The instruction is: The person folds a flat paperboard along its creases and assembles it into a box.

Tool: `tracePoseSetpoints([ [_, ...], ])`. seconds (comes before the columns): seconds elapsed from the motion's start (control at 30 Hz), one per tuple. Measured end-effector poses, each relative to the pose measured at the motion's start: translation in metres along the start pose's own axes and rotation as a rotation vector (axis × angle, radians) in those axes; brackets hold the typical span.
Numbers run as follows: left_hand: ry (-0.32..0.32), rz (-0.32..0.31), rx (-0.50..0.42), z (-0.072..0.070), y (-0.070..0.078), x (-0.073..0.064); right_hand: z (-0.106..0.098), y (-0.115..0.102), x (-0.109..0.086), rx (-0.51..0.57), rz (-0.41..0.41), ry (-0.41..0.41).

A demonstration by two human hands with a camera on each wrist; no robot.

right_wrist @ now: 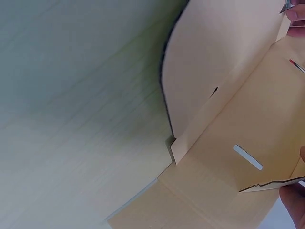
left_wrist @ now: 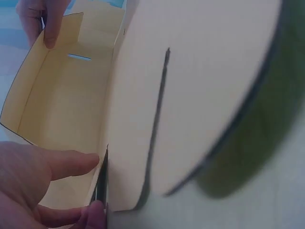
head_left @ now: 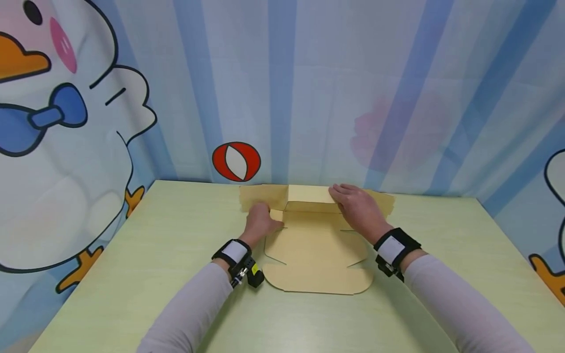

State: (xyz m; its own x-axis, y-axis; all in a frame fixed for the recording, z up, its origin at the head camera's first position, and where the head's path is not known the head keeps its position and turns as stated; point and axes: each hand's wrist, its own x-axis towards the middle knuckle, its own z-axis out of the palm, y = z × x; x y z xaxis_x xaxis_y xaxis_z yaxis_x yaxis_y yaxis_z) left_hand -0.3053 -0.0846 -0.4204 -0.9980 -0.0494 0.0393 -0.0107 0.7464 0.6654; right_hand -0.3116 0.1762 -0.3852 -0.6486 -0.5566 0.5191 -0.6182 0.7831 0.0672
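Note:
A flat die-cut cardboard box blank, tan and partly folded, lies on the table with its rounded end toward me. At its far end a low panel stands folded up, with side flaps spread out left and right. My left hand is at the left fold; in the left wrist view its thumb and fingers pinch a small cardboard flap. On the far right, my right hand grips the raised panel's edge, fingers over the top. In the right wrist view, a slot shows in the cardboard.
The pale table reaches back to a blue striped curtain printed with a cartoon duck and a red and white ball. Black bands with small cameras circle both wrists.

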Motion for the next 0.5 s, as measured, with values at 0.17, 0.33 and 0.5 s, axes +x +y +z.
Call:
tracePoseSetpoints([
  [0.17,0.012,-0.004,-0.030,0.0019,-0.0022,-0.0018,0.0007,-0.0004,-0.0006,0.005,0.000,0.001],
  [0.33,0.027,0.024,-0.078,0.0001,-0.0011,-0.0027,0.0005,-0.0006,-0.0006,0.004,0.003,0.000],
  [0.5,0.026,0.044,-0.175,-0.0009,0.0023,-0.0016,-0.0010,-0.0002,0.0007,0.005,0.001,-0.003],
])
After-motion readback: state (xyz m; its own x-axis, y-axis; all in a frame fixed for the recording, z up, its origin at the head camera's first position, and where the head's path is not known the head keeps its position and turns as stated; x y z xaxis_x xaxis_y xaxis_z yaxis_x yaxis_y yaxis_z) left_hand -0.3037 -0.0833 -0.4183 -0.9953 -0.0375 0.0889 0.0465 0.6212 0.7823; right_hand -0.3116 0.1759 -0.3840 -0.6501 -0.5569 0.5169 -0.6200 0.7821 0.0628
